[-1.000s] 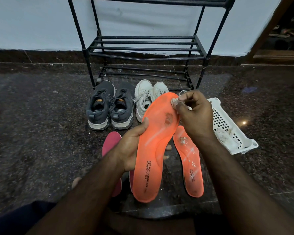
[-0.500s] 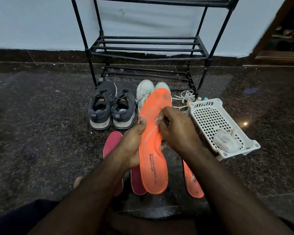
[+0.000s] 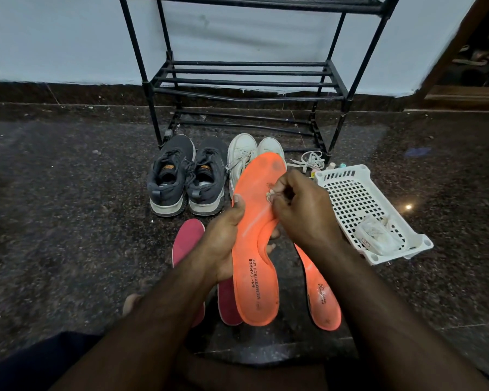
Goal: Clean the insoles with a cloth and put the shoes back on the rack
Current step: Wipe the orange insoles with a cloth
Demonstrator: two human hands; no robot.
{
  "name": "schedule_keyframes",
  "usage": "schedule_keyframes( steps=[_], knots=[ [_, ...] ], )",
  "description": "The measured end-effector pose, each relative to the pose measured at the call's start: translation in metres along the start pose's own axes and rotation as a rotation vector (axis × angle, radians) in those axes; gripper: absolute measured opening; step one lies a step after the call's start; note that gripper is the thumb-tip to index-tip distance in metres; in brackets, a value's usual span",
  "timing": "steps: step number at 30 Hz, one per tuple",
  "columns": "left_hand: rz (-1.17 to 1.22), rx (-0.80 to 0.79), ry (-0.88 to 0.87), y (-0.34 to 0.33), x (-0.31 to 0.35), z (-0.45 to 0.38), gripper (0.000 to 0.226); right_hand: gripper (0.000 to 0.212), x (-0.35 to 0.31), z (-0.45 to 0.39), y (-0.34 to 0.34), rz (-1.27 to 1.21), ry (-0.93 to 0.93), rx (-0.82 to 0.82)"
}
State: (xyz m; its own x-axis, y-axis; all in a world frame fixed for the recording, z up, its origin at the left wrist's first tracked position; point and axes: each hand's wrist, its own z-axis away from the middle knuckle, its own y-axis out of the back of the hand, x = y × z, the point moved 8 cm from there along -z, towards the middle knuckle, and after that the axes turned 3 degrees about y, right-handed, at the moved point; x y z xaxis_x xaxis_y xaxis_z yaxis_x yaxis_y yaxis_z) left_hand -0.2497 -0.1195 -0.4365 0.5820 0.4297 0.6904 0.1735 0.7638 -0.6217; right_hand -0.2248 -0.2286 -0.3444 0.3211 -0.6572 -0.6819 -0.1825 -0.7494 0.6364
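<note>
Count, floor in front of wall:
- rack (image 3: 249,80): 1, black
- grey shoes (image 3: 187,176): 2
- white shoes (image 3: 247,153): 2, partly hidden
- orange insoles (image 3: 254,249): 2, 1 in hand, 1 on floor (image 3: 321,303)
- red insoles (image 3: 185,241): 2
- white basket (image 3: 359,193): 1
- hands: 2, left hand (image 3: 223,241), right hand (image 3: 302,210)

Pale wall (image 3: 68,38), dark speckled floor (image 3: 54,207)

Matt orange foam insole (image 3: 254,249); perforated white plastic basket (image 3: 350,193); polished speckled stone floor (image 3: 68,221).
</note>
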Motion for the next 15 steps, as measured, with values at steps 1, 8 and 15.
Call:
schedule_keyframes(
  steps=[1,8,15],
  knots=[
    [0.008,0.001,-0.003,0.000,0.000,-0.001,0.074,0.015,0.001,0.000,0.002,-0.014,-0.016,0.009],
    [0.128,0.108,-0.003,0.012,-0.005,-0.006,0.068,0.012,-0.010,0.011,-0.032,0.095,0.016,-0.127],
    [0.174,0.144,-0.034,0.016,-0.002,-0.008,0.072,0.015,-0.007,0.006,-0.007,0.078,-0.020,0.054]
  ],
)
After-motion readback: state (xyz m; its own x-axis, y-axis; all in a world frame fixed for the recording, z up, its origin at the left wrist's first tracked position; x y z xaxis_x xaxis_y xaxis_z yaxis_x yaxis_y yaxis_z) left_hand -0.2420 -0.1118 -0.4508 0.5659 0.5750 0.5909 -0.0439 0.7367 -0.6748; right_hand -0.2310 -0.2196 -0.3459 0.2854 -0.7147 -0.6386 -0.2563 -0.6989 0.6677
